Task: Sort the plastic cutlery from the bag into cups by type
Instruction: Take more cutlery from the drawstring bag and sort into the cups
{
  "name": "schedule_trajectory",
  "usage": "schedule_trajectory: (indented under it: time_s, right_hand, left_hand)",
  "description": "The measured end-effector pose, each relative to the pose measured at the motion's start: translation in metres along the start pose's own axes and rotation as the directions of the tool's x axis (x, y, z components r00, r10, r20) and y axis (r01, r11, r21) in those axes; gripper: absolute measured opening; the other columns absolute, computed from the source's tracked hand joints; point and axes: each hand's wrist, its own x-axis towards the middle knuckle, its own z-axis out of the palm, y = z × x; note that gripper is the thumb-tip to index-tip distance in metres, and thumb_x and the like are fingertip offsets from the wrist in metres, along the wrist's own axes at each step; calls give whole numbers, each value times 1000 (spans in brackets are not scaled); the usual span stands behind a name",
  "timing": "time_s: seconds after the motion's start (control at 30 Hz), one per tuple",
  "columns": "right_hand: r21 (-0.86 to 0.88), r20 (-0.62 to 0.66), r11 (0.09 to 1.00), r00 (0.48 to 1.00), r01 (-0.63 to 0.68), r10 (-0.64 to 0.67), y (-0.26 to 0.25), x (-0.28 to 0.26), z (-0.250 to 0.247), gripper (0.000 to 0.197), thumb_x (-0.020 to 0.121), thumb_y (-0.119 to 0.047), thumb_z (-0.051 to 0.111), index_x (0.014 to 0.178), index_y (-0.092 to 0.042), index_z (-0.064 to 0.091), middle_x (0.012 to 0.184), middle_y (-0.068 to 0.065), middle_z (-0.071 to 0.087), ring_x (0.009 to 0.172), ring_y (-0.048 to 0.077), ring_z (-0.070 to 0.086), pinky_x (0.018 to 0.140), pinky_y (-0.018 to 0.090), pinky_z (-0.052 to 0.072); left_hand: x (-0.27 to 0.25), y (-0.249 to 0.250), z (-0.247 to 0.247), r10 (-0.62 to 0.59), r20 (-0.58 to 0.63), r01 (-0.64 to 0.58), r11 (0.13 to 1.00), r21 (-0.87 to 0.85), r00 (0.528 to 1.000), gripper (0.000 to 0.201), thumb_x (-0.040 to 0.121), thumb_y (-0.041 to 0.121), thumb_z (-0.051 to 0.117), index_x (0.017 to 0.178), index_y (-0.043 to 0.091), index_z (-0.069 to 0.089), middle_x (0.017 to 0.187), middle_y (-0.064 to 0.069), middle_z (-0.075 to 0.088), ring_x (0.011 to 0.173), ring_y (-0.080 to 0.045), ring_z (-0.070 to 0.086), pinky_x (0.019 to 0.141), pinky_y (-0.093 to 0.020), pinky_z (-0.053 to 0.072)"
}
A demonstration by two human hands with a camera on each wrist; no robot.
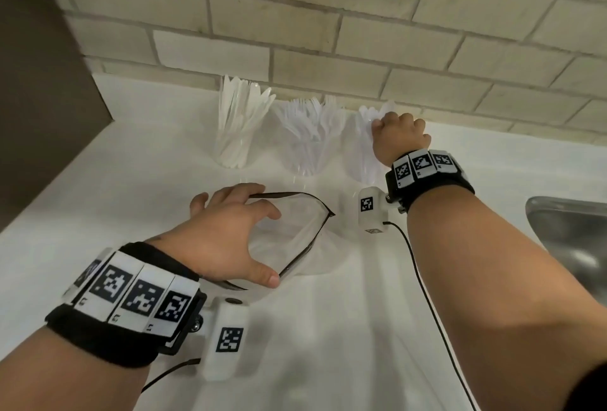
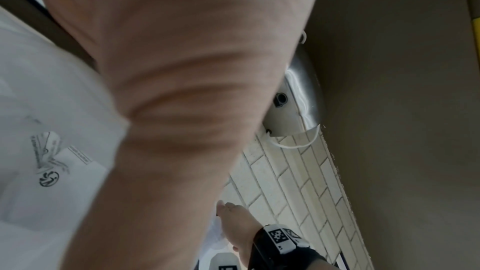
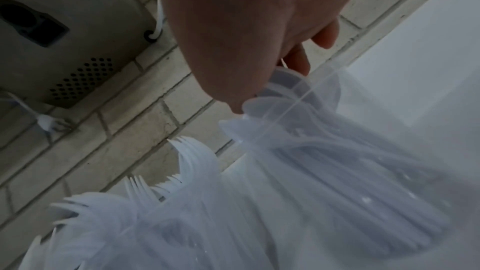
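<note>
Three clear cups of cutlery (image 1: 305, 138) stand in a row against the far brick wall (image 1: 328, 26), blocking reach there. The open bag (image 1: 295, 233) occupies mid-counter. A dark cabinet side (image 1: 39, 98) closes the left; the sink (image 1: 571, 233) bounds the right. The near white counter (image 1: 328, 345) lies open between the forearms.

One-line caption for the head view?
Right hand at the spoon cup; left hand holds the bag open.

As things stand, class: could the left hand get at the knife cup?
Probably yes: the left hand holds the bag's mouth, with only bare counter before the knife cup.
</note>
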Motion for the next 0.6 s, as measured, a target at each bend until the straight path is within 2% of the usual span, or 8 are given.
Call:
schedule_trajectory:
  time_s: [0.1, 0.2, 0.33, 0.4, 0.43, 0.5, 0.53, 0.6]
  right_hand:
    - [1, 1, 1000, 1000, -18, 18, -3, 0, -1, 51, 99, -43, 27, 128, -8, 49, 126, 16, 51, 117, 36, 43, 93, 45, 36]
    - [11, -97, 999, 995, 37, -36, -5, -8, -17, 49, 94, -48, 40, 128, -14, 51, 131, 14, 49, 121, 36, 40, 95, 46, 35]
    - [79, -183, 989, 977, 125, -109, -18, -39, -50, 40, 90, -43, 52, 123, -19, 55, 131, 10, 46, 123, 36, 38, 97, 45, 34]
    - [142, -114, 979, 985, 145, -129, -25, -58, -63, 38, 90, -43, 53, 121, -21, 57, 133, 9, 45, 125, 35, 36, 98, 45, 35]
    - [185, -57, 972, 989, 148, -139, -27, -68, -67, 37, 89, -43, 54, 119, -22, 59, 134, 9, 44, 126, 34, 36, 99, 43, 34]
    - [313, 50, 941, 988, 126, -149, -26, -86, -70, 36, 87, -46, 57, 116, -25, 61, 134, 7, 46, 127, 32, 38, 101, 38, 33]
    - [400, 97, 912, 985, 92, -142, -24, -96, -71, 38, 86, -49, 59, 116, -26, 60, 133, 6, 48, 126, 30, 41, 104, 36, 34]
    - [574, 153, 819, 982, -1, -106, -21, -115, -69, 51, 85, -55, 58, 126, -24, 54, 132, 4, 52, 124, 25, 48, 106, 35, 38]
  left_hand:
    - [-2, 1, 3, -20, -7, 21, 999, 25, 1000, 91, 48, 76, 71, 127, 49, 37, 155, 10, 1, 145, -17, 2, 117, -48, 0]
    - [-3, 11, 7, -31, -45, 34, 997, 72, 999, 90, 46, 81, 67, 122, 44, 37, 156, 7, -9, 145, -22, -16, 116, -54, -4]
    - [-1, 30, 14, -29, -52, 41, 973, 229, 998, 97, 47, 86, 59, 124, 32, 37, 157, 3, -15, 145, -31, -18, 113, -61, -1]
    - [1, 36, 21, -52, 5, 48, 946, 321, 999, 92, 53, 77, 62, 129, 31, 36, 157, -1, -17, 145, -36, -8, 112, -60, 6]
    - [3, 38, 23, -68, 19, 57, 934, 353, 998, 81, 60, 65, 65, 129, 31, 38, 157, -4, -11, 143, -37, 3, 109, -57, 12]
    - [9, 34, 24, -114, 3, 107, 938, 331, 993, 54, 74, 39, 60, 125, 28, 49, 149, -11, 20, 130, -34, 29, 102, -49, 27]
    - [11, 29, 21, -139, -25, 141, 958, 249, 990, 44, 78, 33, 56, 121, 22, 53, 134, -10, 37, 120, -31, 40, 98, -44, 34]
    - [11, 16, 10, -187, -83, 184, 982, -45, 979, 36, 83, 30, 54, 112, 9, 58, 110, -6, 52, 103, -29, 55, 86, -35, 45]
